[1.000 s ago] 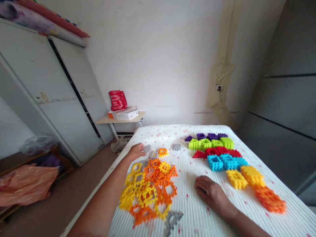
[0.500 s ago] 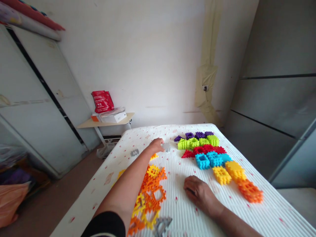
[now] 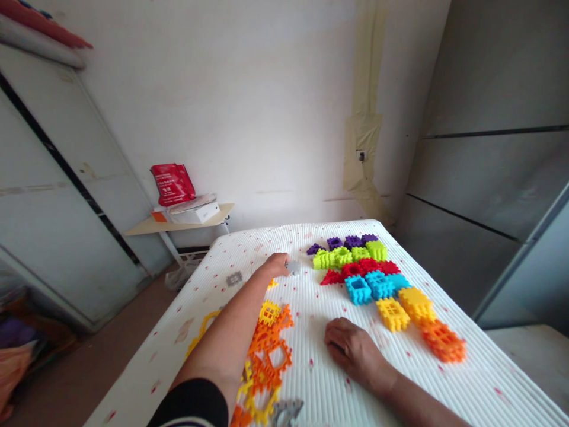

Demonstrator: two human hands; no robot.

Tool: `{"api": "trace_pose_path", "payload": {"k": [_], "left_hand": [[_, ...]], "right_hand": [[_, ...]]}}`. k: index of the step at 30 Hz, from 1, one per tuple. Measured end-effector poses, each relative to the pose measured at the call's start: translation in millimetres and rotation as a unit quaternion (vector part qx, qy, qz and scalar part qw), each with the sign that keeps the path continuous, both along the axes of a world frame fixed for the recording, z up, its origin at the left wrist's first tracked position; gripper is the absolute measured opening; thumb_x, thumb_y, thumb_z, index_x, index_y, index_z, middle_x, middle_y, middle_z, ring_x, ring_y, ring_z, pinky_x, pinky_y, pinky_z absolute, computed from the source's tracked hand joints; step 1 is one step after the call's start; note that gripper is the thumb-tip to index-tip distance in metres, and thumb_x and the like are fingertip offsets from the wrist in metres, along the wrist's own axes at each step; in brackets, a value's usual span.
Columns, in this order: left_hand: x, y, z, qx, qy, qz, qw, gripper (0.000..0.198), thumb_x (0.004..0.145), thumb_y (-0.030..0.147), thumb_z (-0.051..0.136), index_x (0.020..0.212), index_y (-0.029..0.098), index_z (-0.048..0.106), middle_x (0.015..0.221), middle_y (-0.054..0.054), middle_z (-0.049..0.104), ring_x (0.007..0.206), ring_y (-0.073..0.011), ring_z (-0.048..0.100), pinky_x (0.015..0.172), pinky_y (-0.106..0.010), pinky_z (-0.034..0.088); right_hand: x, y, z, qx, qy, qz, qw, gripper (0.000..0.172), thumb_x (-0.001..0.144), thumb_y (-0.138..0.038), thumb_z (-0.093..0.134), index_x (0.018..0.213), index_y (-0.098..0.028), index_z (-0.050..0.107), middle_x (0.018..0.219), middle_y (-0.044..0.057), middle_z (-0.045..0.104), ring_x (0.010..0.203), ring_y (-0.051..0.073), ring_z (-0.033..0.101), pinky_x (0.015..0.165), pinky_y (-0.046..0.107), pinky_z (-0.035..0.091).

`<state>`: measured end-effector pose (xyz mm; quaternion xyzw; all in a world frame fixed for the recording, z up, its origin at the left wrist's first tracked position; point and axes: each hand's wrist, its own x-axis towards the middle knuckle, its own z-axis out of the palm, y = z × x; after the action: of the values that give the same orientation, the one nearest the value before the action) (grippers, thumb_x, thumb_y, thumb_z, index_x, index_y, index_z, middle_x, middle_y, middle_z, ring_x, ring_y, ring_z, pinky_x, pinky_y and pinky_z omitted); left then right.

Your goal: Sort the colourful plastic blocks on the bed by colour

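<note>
My left hand (image 3: 278, 264) reaches far across the mattress, its fingers closed on a grey interlocking block piece (image 3: 293, 267) at the mattress surface. Under and beside that forearm lie loose orange pieces (image 3: 278, 356) and yellow pieces (image 3: 269, 312), partly hidden by the arm. My right hand (image 3: 349, 350) rests on the mattress with its fingers curled in and nothing seen in them. Right of it stand stacks sorted by colour: purple (image 3: 353, 242), lime green (image 3: 342, 256), red (image 3: 352, 271), blue (image 3: 358, 290), yellow (image 3: 393, 314) and orange (image 3: 442, 340).
Another grey piece (image 3: 234, 278) lies left of my left forearm, and one more grey piece (image 3: 287, 411) is at the near edge of view. A small side table (image 3: 222, 212) with a red bag (image 3: 173, 184) stands beyond. Grey cabinets (image 3: 480, 178) flank the mattress.
The whole view has shifted slightly to the left as the head turned. My left hand keeps hold of the grey piece in nearly the same spot; my right hand stays put.
</note>
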<state>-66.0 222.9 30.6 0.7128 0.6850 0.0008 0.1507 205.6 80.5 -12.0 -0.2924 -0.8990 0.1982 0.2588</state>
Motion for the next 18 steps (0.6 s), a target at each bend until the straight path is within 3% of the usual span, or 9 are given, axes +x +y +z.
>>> {"api": "trace_pose_path", "payload": {"k": [8,15,18], "left_hand": [[1.0,-0.4,2.2,-0.009,-0.015,0.006,1.000,0.037,0.086,0.036,0.054,0.117,0.016,0.053,0.117,-0.008,0.056,0.101,-0.0214,0.057,0.083,-0.042,0.050],[-0.4,0.2,-1.7,0.014,-0.085,0.022,0.996,0.036,0.087,0.036,0.053,0.117,0.016,0.053,0.118,-0.009,0.056,0.100,-0.0212,0.057,0.083,-0.042,0.050],[-3.3,-0.7,-3.0,0.036,-0.133,0.042,0.990,0.048,0.077,0.028,0.066,0.121,0.017,0.052,0.113,-0.007,0.060,0.100,-0.0213,0.059,0.084,-0.036,0.050]], "right_hand": [[-0.3,-0.4,2.2,0.001,-0.005,0.002,1.000,0.017,0.081,-0.006,0.042,0.073,-0.018,0.053,0.082,0.005,0.058,0.080,0.015,0.053,0.072,0.025,0.042],[-0.5,0.6,0.2,0.001,0.000,0.003,1.000,0.018,0.081,-0.007,0.042,0.073,-0.018,0.053,0.082,0.005,0.058,0.080,0.015,0.054,0.071,0.025,0.043],[-0.3,0.9,-0.2,0.002,0.000,0.005,1.000,0.018,0.082,-0.009,0.041,0.074,-0.018,0.054,0.082,0.005,0.058,0.080,0.015,0.054,0.071,0.025,0.043]]}}
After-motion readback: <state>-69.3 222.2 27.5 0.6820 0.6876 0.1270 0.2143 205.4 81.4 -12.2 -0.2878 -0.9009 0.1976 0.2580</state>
